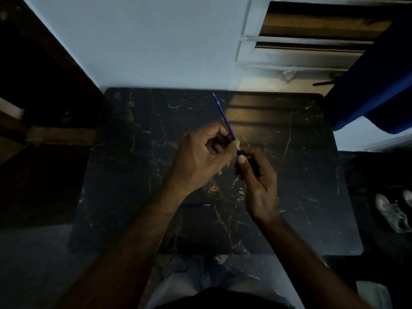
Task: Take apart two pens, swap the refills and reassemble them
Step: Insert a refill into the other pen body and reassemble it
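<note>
Both forearms reach in from the near edge and meet above the middle of the dark marbled tabletop (133,175). The left hand (200,157) is curled, knuckles up, its fingers (234,146) pinching a thin blue refill (224,118) at its near end; the refill slants up and away toward the far left. Just to the right, touching it, the right hand (258,184) stands more upright, thumb on top, fingers pressed around a short dark pen barrel (240,152) whose open end meets the refill. Pale shoes (392,215) lie on the floor at far right.
</note>
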The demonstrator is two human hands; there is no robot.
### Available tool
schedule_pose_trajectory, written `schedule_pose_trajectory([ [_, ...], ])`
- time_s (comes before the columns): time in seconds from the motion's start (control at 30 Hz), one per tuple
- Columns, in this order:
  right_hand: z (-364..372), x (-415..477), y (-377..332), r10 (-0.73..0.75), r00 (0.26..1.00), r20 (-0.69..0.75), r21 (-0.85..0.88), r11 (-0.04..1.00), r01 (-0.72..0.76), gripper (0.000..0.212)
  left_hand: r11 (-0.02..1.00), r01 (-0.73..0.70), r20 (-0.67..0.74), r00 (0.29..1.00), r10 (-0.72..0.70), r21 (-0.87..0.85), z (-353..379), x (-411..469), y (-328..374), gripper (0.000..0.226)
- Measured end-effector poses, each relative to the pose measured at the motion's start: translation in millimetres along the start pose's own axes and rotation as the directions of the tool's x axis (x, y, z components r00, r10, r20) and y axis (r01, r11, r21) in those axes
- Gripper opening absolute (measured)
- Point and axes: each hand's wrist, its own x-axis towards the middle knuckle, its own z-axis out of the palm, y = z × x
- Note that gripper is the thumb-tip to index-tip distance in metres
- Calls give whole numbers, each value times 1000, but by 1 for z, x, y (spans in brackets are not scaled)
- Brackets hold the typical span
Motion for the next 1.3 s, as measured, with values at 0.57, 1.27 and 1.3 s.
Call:
schedule_pose_trajectory([
  [0.57,0,12,-18,-25,995,-100,32,999,28,17,977,-172,134,979,155,125,-21,43,33,16],
  [1.27,-17,25,-5,-14,983,-183,107,994,34,27,965,-190,43,982,185,182,9,39,26,12],
  [1.3,-18,25,-4,-11,984,-177,109,994,31,27,963,-195,43,981,191,186,9,38,26,12],
])
